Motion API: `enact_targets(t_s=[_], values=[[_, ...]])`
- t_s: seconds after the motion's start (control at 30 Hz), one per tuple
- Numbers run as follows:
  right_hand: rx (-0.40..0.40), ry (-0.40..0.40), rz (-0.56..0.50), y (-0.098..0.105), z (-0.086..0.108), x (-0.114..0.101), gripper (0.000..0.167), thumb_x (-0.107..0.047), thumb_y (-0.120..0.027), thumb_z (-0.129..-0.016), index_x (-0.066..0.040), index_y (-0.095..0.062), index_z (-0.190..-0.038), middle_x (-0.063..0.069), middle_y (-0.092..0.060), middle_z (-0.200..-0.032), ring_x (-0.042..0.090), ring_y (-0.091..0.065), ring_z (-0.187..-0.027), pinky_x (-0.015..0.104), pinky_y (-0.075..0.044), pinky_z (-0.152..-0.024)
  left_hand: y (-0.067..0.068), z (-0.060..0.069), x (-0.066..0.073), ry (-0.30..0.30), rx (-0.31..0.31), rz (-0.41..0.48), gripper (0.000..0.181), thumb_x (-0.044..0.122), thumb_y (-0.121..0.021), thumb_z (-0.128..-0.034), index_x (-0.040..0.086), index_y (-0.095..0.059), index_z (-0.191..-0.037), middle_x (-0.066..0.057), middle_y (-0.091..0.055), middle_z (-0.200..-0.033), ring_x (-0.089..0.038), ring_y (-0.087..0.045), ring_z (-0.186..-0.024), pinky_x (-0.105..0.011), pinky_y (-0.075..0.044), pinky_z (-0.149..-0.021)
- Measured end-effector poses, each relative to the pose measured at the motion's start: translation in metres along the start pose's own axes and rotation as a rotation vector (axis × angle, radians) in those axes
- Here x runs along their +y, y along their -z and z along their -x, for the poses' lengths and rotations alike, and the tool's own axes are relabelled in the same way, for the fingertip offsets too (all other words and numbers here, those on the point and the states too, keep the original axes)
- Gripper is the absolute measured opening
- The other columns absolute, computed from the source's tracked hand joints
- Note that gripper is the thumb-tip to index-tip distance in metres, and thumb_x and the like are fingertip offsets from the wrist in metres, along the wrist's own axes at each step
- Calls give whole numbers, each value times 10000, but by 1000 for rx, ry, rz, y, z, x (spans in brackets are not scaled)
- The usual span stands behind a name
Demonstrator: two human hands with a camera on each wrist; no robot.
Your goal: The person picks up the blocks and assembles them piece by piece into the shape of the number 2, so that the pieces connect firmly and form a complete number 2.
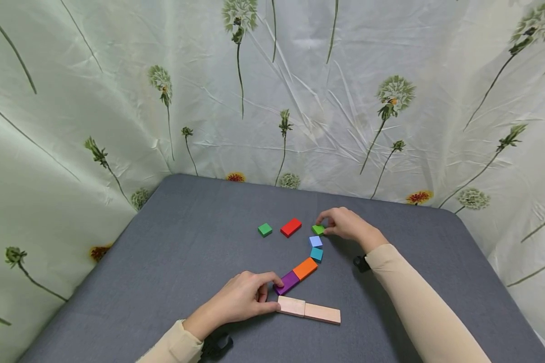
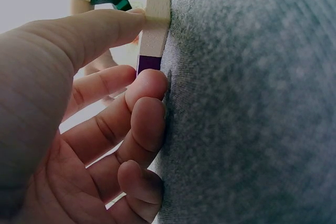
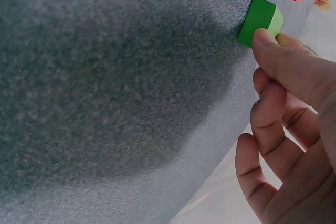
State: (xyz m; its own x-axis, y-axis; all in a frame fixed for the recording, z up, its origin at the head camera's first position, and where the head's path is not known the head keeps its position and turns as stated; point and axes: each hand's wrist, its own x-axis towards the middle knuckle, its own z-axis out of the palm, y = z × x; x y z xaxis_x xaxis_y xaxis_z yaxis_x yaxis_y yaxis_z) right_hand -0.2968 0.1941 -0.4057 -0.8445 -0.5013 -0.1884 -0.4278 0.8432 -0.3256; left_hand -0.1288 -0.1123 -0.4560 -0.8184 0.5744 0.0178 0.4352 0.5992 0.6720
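My right hand (image 1: pixel 345 223) pinches a small light green block (image 1: pixel 318 230) between thumb and fingertips at the upper end of a curved row. In the right wrist view that green block (image 3: pixel 259 22) rests on the cloth beside a blue one. Below it in the row come a light blue block (image 1: pixel 315 242), a teal block (image 1: pixel 316 254), an orange block (image 1: pixel 305 268) and a purple block (image 1: pixel 286 283). My left hand (image 1: pixel 242 297) touches the purple block with its index fingertip. Its thumb lies against the end of a pale wooden block (image 1: pixel 291 306).
Another pale wooden block (image 1: pixel 322 313) continues to the right from the first one. Toward the back lie a red block (image 1: pixel 291 228) and a darker green block (image 1: pixel 265 230). A grey cloth covers the table (image 1: pixel 200 227), and a flowered curtain (image 1: pixel 300 101) hangs behind it.
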Motion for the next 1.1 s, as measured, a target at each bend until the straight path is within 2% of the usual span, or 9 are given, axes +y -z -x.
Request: enact_targets(t_s=[0.17, 0.4, 0.67, 0.83, 1.1], values=[[-15, 18, 14, 0, -3, -3, 264, -72, -779, -978, -129, -771, -1235, 70, -717, -924, 171, -601, -781, 326, -511, -716, 0, 0, 0, 6, -5, 3, 330, 350, -876, -916, 253, -726, -1194, 185, -523, -662, 51, -439, -567, -177, -351, -567], [-28, 42, -1, -1, -8, -9, 261, -85, -773, -987, -140, -778, -1242, 37, -683, -876, 140, -559, -743, 285, -454, -671, 0, 0, -1, 3, -9, 16, 332, 353, -873, -918, 249, -726, -1197, 183, -531, -665, 52, -447, -567, -175, -358, -568], [-25, -8, -14, 3, -4, -11, 277, -123, -777, -992, -140, -763, -1268, 58, -697, -940, 167, -587, -779, 308, -483, -692, 0, 0, -2, 2, -13, 23, 336, 359, -871, -921, 247, -726, -1202, 180, -534, -669, 48, -450, -567, -176, -360, -568], [-31, -34, -6, 2, -4, -10, 269, -146, -770, -1001, -142, -762, -1270, 56, -665, -897, 169, -558, -753, 307, -449, -671, -1, 1, -2, -4, -8, 22, 330, 352, -873, -919, 243, -727, -1195, 183, -531, -666, 54, -446, -567, -174, -360, -567], [-21, -15, -12, -1, -7, -10, 271, -141, -759, -1009, -136, -757, -1280, 49, -638, -851, 161, -533, -730, 299, -426, -654, -1, 1, -2, -7, -4, 21, 330, 357, -873, -919, 243, -727, -1192, 186, -532, -666, 58, -451, -568, -173, -369, -572]])
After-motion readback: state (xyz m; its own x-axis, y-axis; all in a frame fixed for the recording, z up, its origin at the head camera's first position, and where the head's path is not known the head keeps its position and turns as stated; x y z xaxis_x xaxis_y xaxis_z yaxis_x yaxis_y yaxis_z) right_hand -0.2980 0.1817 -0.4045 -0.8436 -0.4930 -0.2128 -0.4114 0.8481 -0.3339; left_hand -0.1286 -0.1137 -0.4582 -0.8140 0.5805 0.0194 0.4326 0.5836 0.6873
